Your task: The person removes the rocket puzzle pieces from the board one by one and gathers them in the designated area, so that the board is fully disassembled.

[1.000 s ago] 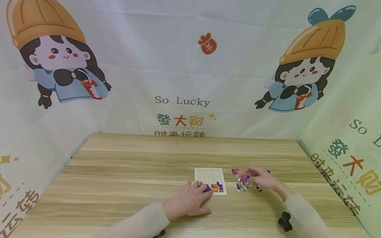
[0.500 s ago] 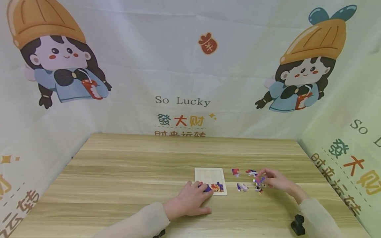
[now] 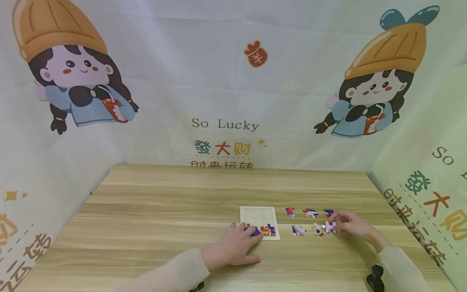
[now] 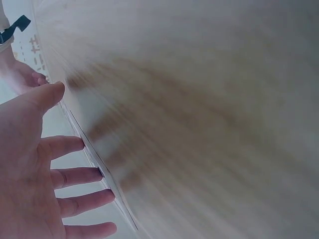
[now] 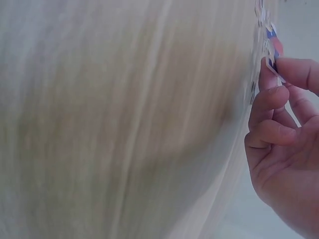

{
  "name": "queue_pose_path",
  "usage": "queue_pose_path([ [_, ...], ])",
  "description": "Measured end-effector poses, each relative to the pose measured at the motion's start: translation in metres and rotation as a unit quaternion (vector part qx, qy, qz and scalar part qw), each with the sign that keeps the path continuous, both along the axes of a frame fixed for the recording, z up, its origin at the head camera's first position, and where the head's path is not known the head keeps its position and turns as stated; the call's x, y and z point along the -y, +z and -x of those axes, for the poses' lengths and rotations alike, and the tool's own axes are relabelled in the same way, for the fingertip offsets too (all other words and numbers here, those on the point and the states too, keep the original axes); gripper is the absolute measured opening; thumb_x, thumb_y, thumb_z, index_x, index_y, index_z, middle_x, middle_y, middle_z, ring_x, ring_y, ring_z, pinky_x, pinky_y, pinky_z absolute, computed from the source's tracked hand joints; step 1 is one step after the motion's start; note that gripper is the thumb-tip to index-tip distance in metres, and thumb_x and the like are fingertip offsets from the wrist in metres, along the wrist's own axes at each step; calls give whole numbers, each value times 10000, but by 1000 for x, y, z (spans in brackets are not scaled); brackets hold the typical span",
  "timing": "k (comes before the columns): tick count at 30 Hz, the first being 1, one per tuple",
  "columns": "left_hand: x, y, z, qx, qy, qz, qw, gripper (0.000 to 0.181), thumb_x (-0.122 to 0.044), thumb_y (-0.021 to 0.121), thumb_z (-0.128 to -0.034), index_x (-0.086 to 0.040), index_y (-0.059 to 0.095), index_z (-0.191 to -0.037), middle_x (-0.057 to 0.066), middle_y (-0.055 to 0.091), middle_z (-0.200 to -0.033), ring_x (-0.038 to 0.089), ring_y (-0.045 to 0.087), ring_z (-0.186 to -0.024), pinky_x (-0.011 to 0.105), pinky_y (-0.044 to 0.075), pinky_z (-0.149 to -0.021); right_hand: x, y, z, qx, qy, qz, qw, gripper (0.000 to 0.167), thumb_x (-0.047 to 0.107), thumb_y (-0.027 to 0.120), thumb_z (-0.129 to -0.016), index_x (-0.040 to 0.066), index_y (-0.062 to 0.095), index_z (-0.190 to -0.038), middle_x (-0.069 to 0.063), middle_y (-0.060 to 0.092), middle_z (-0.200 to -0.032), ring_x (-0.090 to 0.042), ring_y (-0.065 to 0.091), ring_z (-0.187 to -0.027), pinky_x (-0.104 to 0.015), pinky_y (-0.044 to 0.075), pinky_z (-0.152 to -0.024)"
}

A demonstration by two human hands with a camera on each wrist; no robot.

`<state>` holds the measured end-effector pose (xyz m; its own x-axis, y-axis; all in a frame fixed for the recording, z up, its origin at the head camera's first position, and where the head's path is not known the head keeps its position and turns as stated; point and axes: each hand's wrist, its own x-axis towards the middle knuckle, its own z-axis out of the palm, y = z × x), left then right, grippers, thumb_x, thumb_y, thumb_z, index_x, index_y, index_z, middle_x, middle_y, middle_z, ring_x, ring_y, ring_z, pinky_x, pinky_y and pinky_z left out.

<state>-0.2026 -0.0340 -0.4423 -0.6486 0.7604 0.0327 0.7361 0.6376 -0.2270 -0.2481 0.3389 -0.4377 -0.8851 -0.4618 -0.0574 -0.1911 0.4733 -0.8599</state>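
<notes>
In the head view, a shallow square tray [image 3: 258, 208] has puzzle pieces [image 3: 267, 231] along its near edge. The left hand [image 3: 233, 246] rests with spread fingers on the tray's near left part, hiding some pieces. At the right, the right hand [image 3: 355, 227] pinches a purple and pink puzzle piece [image 3: 329, 227] between thumb and fingers; the right wrist view shows this piece [image 5: 271, 47] tilted at the fingertips of the right hand [image 5: 286, 134]. In the left wrist view, the left hand's [image 4: 60, 174] straight fingers touch the tray edge.
Loose pieces lie right of the tray in two rows: a red one [image 3: 290, 212], a white and red one [image 3: 310, 213], a purple one [image 3: 328, 212], a white one [image 3: 298, 230] and a grey one [image 3: 318, 230]. Behind the wooden table [image 3: 164, 194] hangs a printed cloth [image 3: 164, 81].
The right hand has moved rightward with its piece, from over the left loose pieces to beside the grey one, uncovering the others. The left hand stays on the tray.
</notes>
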Motion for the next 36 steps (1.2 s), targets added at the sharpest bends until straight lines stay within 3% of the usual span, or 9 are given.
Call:
queue_pose_path([
  [14, -2, -2, 0, -13, 83, 56, 9999, 642, -653, 380, -800, -253, 454, -1298, 20, 489, -1159, 245, 473, -1022, 449, 413, -802, -11, -4, -2, -98, -117, -240, 9996, 204, -52, 443, -769, -158, 485, -938, -92, 534, -874, -84, 411, -575, -219, 386, -486],
  [26, -2, -3, 0, 13, 115, 22, 9999, 645, -654, 384, -798, -256, 449, -1302, 14, 484, -1163, 241, 468, -1029, 452, 407, -812, -5, 1, -7, -71, -556, -649, 9963, 227, -31, 484, -762, -144, 492, -959, -44, 457, -736, -119, 414, -563, -232, 379, -490],
  [31, -1, -4, 0, 59, 113, -46, 9999, 644, -648, 387, -801, -251, 445, -1305, 20, 483, -1170, 246, 465, -1037, 464, 403, -820, -4, 3, -8, -12, -746, -654, 9951, 240, -17, 489, -781, -144, 481, -984, -65, 478, -772, -149, 433, -605, -251, 398, -512],
  [36, 0, -3, 0, 101, 116, -126, 9998, 658, -638, 393, -806, -214, 442, -1307, 32, 487, -1176, 251, 467, -1040, 469, 401, -825, 3, 6, -8, -285, -1019, -947, 9899, 219, 55, 525, -834, -92, 520, -995, -84, 515, -836, -181, 453, -704, -291, 409, -568],
])
